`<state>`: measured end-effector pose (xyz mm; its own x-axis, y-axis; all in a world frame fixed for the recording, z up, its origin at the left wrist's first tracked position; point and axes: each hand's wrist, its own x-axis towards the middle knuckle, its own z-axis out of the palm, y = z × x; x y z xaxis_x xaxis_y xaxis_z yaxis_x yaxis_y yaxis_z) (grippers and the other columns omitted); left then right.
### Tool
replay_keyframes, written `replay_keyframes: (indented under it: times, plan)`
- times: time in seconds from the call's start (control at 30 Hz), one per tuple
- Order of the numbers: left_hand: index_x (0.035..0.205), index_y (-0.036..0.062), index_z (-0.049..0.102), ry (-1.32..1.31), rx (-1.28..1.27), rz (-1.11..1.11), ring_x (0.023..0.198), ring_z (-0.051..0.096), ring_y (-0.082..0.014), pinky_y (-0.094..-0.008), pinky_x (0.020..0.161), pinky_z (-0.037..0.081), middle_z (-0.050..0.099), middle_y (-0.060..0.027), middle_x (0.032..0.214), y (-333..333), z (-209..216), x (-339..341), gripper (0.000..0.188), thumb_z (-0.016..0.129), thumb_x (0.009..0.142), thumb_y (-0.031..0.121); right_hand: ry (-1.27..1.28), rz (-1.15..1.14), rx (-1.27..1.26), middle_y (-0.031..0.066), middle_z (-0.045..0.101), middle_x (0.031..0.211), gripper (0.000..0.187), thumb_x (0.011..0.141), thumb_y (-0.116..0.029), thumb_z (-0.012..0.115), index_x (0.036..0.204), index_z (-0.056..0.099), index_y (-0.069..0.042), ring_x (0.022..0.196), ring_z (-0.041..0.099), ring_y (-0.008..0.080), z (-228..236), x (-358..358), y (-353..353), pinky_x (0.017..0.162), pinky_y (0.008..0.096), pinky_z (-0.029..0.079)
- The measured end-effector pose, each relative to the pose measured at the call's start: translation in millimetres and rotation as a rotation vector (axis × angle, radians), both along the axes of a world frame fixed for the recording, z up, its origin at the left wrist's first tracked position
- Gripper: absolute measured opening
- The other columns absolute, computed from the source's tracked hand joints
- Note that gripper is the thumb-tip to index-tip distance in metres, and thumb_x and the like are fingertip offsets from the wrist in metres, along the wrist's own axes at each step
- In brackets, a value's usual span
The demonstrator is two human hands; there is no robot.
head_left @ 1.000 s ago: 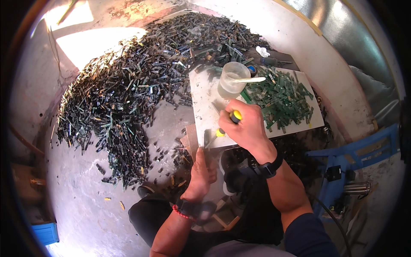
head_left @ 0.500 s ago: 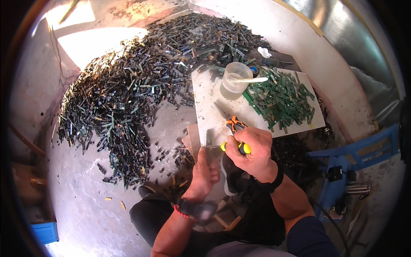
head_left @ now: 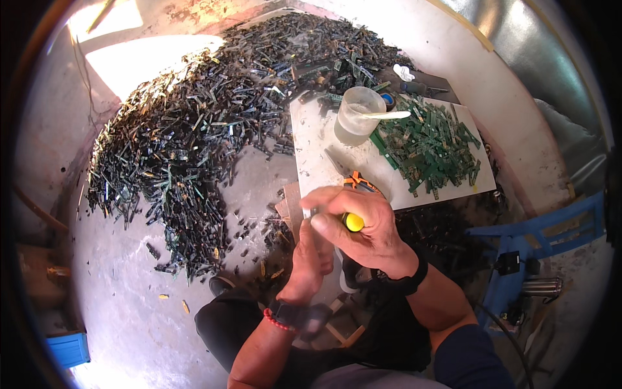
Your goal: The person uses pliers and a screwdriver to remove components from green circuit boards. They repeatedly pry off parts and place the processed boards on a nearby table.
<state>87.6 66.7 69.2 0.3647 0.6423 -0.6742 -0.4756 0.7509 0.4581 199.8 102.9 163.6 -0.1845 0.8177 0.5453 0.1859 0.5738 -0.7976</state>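
Note:
My left hand (head_left: pixel 308 262) is closed, pinching a small flat strip (head_left: pixel 310 212) upright between thumb and fingers. Most of that strip is hidden by my fingers, so its kind is unclear. My right hand (head_left: pixel 372 230) is wrapped round a screwdriver (head_left: pixel 354 222); just the yellow end of its handle shows. The thumb and forefinger of this hand reach the strip's upper end, slightly blurred. Just beyond my right knuckles, orange-and-black pliers (head_left: pixel 357 182) lie on a white board (head_left: pixel 315 152), partly covered by the hand.
On the board stand a clear plastic cup (head_left: pixel 355 126) of liquid with a white stick across it, and a pile of green circuit-board strips (head_left: pixel 427 146). A large heap of dark strips (head_left: pixel 194 142) covers the floor at left and back. A blue stool (head_left: pixel 502 279) is at right.
My right hand has moved left and turned, bringing its thumb and forefinger to the strip. The screwdriver's shaft, visible before, is now hidden. My left hand has stayed nearly still.

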Motion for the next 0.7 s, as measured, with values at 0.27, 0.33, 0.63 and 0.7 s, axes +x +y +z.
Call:
replay_keyframes:
  times: [0.27,0.33,0.63,0.7]
  plan:
    - [0.065,0.0152,0.038,0.015,-0.025,-0.005,0.04,0.02,-0.0071,-0.023,0.039,0.015,0.028,0.0058,0.05,3.4,6.8,2.9,0.057,0.03,0.095,0.062,0.274,-0.171,-0.304,-0.0007,0.043,0.048,0.037,0.087,-0.012,0.063,0.057,0.043,-0.004,0.048,0.036,0.0029,-2.7,-19.2,20.4,0.041,0.026,0.029]
    - [0.064,0.0155,0.038,0.002,0.012,-0.016,0.041,0.021,-0.0068,-0.0231,0.039,0.015,0.029,0.0058,0.052,4.1,5.5,2.3,0.056,0.029,0.096,0.061,0.25,-0.212,-0.27,-0.0021,0.041,0.048,0.037,0.086,-0.011,0.062,0.056,0.041,-0.004,0.049,0.035,0.0023,-12.0,-21.9,28.1,0.042,0.0251,0.028]
    - [0.091,0.0124,0.056,-0.01,0.105,0.08,0.048,0.036,-0.0077,-0.0202,0.045,0.028,0.048,0.0033,0.067,1.8,-8.7,3.4,0.042,0.034,0.1,0.047,0.347,-0.188,-0.36,-0.0059,0.037,0.049,0.038,0.085,-0.01,0.062,0.055,0.04,-0.004,0.05,0.033,0.0014,-16.8,-30.7,50.0,0.042,0.024,0.026]
    - [0.099,0.0121,0.058,0.0,0.097,0.078,0.05,0.042,-0.0079,-0.02,0.044,0.032,0.053,0.003,0.073,1.0,-14.6,2.4,0.042,0.036,0.099,0.048,0.321,-0.174,-0.361,-0.0062,0.037,0.049,0.037,0.085,-0.009,0.061,0.055,0.041,-0.004,0.05,0.034,0.0013,-13.9,-35.4,52.9,0.043,0.0238,0.026]
